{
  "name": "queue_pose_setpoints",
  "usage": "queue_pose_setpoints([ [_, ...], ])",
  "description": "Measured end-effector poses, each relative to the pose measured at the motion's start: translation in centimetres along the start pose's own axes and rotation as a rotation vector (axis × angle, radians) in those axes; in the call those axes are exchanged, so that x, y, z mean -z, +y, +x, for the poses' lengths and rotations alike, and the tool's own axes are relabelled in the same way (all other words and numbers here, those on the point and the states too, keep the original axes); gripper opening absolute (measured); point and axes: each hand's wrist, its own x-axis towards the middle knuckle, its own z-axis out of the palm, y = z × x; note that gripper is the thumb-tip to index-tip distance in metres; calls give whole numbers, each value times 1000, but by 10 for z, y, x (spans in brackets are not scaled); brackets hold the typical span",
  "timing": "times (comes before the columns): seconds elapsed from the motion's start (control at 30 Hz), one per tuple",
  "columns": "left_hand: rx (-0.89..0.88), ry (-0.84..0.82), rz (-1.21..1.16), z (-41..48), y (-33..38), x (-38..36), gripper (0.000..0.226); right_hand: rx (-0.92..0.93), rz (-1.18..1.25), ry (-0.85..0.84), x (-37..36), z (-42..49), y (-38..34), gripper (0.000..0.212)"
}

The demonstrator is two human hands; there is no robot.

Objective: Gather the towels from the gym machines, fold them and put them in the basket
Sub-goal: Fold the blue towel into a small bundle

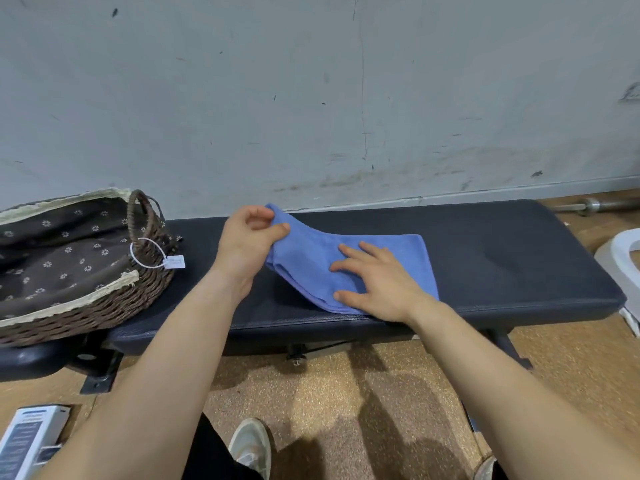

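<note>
A blue towel (311, 258) lies partly folded on the black padded bench (502, 258). My left hand (247, 244) pinches the towel's far left corner and lifts it a little off the pad. My right hand (377, 282) lies flat on the towel's near right part, fingers spread, pressing it down. At the bench's left end stands a wicker basket (104, 306) with a brown flowered lining, a handle and a white tag; I see no towel inside it.
A scuffed grey wall rises right behind the bench. A barbell end (592, 205) lies on the floor at the far right, beside a white object (620, 258). A white device (31, 438) sits at the lower left. My shoes stand on the cork-coloured floor.
</note>
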Motion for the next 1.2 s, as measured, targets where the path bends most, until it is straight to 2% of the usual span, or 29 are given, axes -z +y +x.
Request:
queue_pose_setpoints([
  [0.1, -38, -32, -37, 1, 18, -8, 25, 29, 12, -17, -3, 4, -12, 48],
  [0.23, -27, -61, 20, 3, 26, -33, 27, 14, 90, 249, 21, -8, 7, 32],
  [0.33, -47, -105, 105, 1, 26, -63, 29, -144, 76, 357, 37, -29, 39, 27],
  [0.43, -102, -119, 277, -3, 19, -93, 30, -263, 71, 336, 42, -47, 62, 31],
  [0.6, -172, -187, 590, -19, 2, -135, 28, -332, 85, 165, 36, -62, 76, 58],
  [0.83, -210, -280, 817, -37, -14, -168, 24, -316, 89, 208, 22, -67, 81, 59],
  [0.93, -195, -359, 774, -40, -18, -169, 19, -316, 94, 159, 28, -68, 84, 48],
  [1.0, -128, -414, 523, -40, -13, -159, 8, -329, 156, 209, 33, -67, 82, 43],
  [1.07, -198, -345, 374, -35, -9, -140, 15, -350, 220, 367, 39, -62, 71, 45],
  [1.13, -392, -184, 523, -26, -12, -118, 23, -297, 167, 520, 42, -51, 53, 46],
  [1.2, -515, -133, 732, -18, -23, -106, 29, -176, 86, 530, 40, -36, 33, 52],
])
